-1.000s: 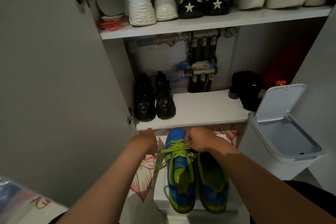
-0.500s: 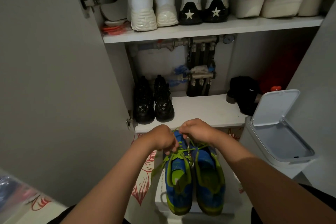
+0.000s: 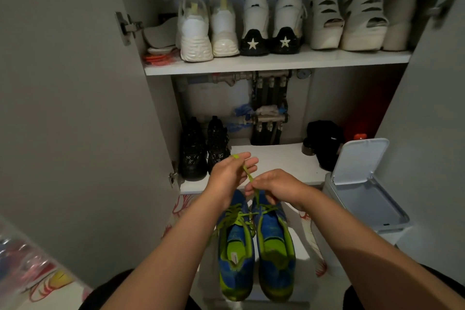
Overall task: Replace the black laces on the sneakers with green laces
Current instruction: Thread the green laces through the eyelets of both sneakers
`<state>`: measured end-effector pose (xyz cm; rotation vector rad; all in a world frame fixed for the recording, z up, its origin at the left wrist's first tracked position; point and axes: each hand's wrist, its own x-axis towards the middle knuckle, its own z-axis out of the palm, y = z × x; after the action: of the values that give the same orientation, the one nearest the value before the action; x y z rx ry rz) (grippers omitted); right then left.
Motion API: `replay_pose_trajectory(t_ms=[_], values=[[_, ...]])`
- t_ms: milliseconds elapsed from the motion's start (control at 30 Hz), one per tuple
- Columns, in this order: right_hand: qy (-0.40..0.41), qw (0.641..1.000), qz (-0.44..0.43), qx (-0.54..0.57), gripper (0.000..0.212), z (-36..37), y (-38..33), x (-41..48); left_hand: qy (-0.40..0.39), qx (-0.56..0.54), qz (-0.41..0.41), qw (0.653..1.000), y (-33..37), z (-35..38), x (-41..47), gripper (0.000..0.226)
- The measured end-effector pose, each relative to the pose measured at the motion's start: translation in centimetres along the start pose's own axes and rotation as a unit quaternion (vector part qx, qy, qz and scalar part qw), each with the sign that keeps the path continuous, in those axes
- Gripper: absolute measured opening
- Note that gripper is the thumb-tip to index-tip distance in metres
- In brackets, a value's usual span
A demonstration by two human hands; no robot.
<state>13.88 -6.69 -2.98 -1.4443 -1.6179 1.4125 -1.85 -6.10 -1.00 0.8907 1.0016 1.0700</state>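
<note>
Big cupboard (image 3: 75, 108) is open, just past the sneakers (image 3: 236, 259). A white bin (image 3: 362, 158) w/ its lid up sits to the right of them. The sneakers are blue & green, side by side, toes toward the cupboard, heels toward the person.

Both hands are above the toe end. Left hand (image 3: 227, 176) is higher & farther from the sneakers. Its grip pinches the tip of a green lace (image 3: 247, 174) btw thumb & finger, other fingers out straight. Right hand (image 3: 276, 189) is lower & closer to the sneakers. Its grip is curled & pinches the same lace lower down.

The lace runs on a slant: from the left hand, down thru the right hand, to the toe end of the right sneaker (image 3: 275, 251). I think the next pull must go along that line, up & away from the sneakers. No black lace shows on them.
</note>
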Motion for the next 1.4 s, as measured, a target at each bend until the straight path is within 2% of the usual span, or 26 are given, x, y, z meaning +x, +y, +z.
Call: replay_pose_trajectory(t_ms=[67,133,233,300,367,467,567,700,933,1100,1233,1333,1400], values=[[0.036,0.999,0.02,-0.027,0.022,-0.2,0.1,-0.3,0.015,0.04,0.029,0.999,0.2,0.3,-0.2,0.02],[0.102,0.993,0.023,-0.053,0.032,-0.5,0.1,-0.3,0.018,0.076,0.039,0.996,0.6,0.7,-0.5,0.021],[0.195,0.968,-0.059,-0.149,0.05,-1.4,-0.3,-0.9,-0.003,0.198,0.051,0.979,1.0,1.6,-1.2,0.027],[0.192,0.957,-0.139,-0.168,0.062,-1.9,-1.2,-1.9,-0.051,0.274,0.055,0.959,1.0,2.2,-1.6,0.027],[0.147,0.951,-0.188,-0.195,0.072,-2.0,-1.9,-2.8,-0.084,0.341,0.062,0.934,0.9,2.5,-2.0,0.023],[0.083,0.949,-0.194,-0.235,0.065,-2.1,-2.1,-3.8,-0.089,0.46,0.101,0.878,1.0,2.1,-1.9,0.022],[0.073,0.947,-0.176,-0.259,0.045,-2.3,-1.7,-4.2,-0.108,0.51,0.116,0.846,1.0,1.2,-1.8,0.03],[0.073,0.966,-0.102,-0.227,0.02,-2.9,-1.5,-4.7,-0.096,0.527,0.12,0.836,1.1,0.6,-2.0,0.025],[0.101,0.976,-0.03,-0.191,0.015,-3.6,-1.1,-5.4,-0.027,0.549,0.126,0.826,0.8,-0.1,-2.1,0.022],[0.115,0.954,0.023,-0.277,0.025,-4.3,-0.4,-6.2,0.148,0.5,0.13,0.843,0.9,-1.3,-1.6,0.024],[0.119,0.925,0.086,-0.35,0.022,-4.7,0.2,-6.5,0.248,0.497,0.094,0.826,1.1,-2.5,-1.5,0.026],[0.116,0.902,0.114,-0.399,0.019,-4.6,0.5,-6.4,0.244,0.551,0.042,0.797,1.0,-3.0,-1.5,0.024],[0.11,0.912,0.097,-0.384,0.018,-4.4,0.6,-6.2,0.187,0.624,0.033,0.758,0.5,-3.0,-1.2,0.043]])
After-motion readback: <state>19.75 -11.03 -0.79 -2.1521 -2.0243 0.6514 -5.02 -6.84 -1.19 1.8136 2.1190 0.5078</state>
